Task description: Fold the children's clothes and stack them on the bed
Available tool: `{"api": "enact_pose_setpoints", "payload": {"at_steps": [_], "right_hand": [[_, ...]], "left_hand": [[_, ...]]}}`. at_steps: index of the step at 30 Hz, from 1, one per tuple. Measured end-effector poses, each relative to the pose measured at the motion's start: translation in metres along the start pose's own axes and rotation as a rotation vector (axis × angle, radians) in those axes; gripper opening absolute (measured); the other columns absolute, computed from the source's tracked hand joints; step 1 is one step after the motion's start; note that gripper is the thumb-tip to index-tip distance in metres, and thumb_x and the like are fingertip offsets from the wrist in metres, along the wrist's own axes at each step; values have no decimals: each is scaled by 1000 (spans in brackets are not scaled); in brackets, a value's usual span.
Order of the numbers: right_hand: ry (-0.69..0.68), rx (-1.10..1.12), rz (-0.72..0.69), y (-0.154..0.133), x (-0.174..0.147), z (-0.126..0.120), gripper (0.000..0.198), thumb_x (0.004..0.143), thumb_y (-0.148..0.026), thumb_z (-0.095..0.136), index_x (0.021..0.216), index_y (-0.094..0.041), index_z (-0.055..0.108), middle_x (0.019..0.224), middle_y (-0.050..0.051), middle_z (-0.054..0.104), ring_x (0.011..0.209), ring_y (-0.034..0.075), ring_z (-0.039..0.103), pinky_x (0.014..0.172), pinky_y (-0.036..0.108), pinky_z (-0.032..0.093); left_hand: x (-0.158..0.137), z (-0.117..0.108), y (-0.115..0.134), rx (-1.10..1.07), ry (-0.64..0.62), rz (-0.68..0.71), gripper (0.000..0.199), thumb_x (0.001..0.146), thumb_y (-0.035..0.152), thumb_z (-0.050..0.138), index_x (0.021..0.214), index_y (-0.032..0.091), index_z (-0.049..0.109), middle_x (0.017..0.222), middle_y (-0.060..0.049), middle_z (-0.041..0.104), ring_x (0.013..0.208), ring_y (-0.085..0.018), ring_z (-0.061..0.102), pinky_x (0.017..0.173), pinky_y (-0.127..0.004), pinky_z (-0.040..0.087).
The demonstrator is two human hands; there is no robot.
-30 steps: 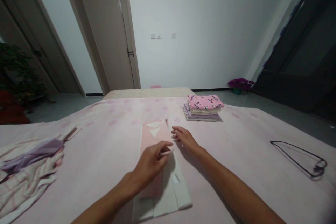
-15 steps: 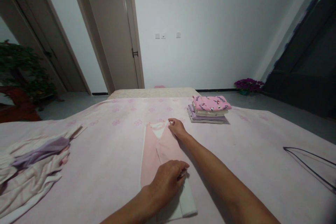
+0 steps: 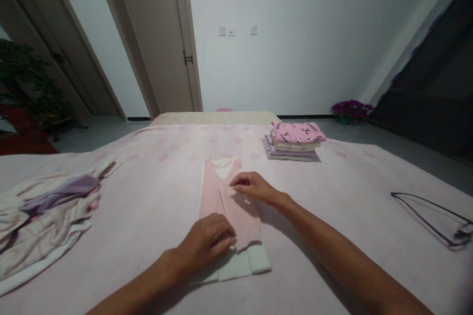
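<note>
A pink garment (image 3: pixel 244 221) with a V-shaped neckline and a white inner layer lies folded into a long narrow shape in front of me. Its pale, mint-white lower part (image 3: pixel 236 266) sticks out below the pink front panel. My left hand (image 3: pixel 210 236) is closed at the lower front edge of that panel, thumb and fingertips pinching the cloth. Just below the neckline, my right hand (image 3: pixel 253 187) pinches the panel's upper front edge between thumb and fingers.
A stack of folded clothes (image 3: pixel 295 140), a pink printed one on top, stands at the back right. Loose clothes (image 3: pixel 48 221) are heaped at the left. On the right lies a black wire hanger (image 3: pixel 424 221). A pale pink flowered cover (image 3: pixel 148 197) spreads under everything.
My right hand has moved from the garment's top corner down to below the neckline. My left hand has shifted left with the panel's lower edge, and the view has tilted down.
</note>
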State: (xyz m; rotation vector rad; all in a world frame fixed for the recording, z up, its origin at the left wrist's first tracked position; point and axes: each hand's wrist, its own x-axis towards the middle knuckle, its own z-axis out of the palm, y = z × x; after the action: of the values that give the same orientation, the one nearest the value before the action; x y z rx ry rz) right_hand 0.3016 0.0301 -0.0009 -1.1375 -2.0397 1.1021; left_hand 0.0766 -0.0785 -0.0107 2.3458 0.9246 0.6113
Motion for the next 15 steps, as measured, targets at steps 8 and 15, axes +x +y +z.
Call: {"api": "enact_pose_setpoints", "payload": {"at_steps": [8,15], "right_hand": [[-660,-233,-261,-43,-68,13,19,82,-16,69,96,-23,78,92,-1,66,77,10,61,68,19,43],[-617,-722,-516,-49,-75,22,12,83,-19,70,91,-27,76,94,2,61,79,15,54,57,25,30]], "left_hand": [[-29,3,10,151,-28,196,18,95,21,53,91,19,70,83,-5,68,80,-15,61,73,-25,47],[-34,5,17,242,-69,214,18,96,22,53,93,21,71,87,-5,66,82,-15,59,72,-25,45]]}}
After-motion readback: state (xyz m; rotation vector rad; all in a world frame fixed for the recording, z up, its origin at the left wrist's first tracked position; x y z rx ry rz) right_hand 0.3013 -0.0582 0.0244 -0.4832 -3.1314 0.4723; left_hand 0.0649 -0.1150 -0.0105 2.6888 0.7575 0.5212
